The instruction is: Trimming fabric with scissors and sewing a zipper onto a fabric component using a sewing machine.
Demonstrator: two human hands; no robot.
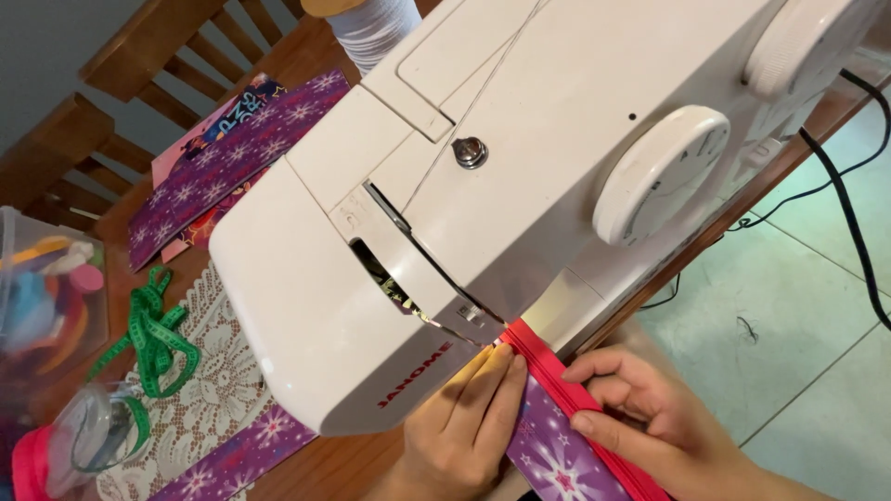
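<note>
Left hand (464, 422) presses flat, grip released, on purple star fabric (557, 459); right hand (650, 422) pinches red zipper tape (566, 385). Seam near start under sewing machine (483, 186); most zipper unsewn.

Bulky white sewing machine (520, 186) over the fabric (552, 455); open floor (798, 325) rightward.

sewing machine (520, 186): 1, middle of the bench (353, 464) | dials on it: 2 | hands under its near end: 2, left hand (464, 422), right hand (650, 417) | green tape measure (153, 339) to its left: 1 | thread cone (376, 28) behind it: 1 | red zipper (566, 390): 1
</note>
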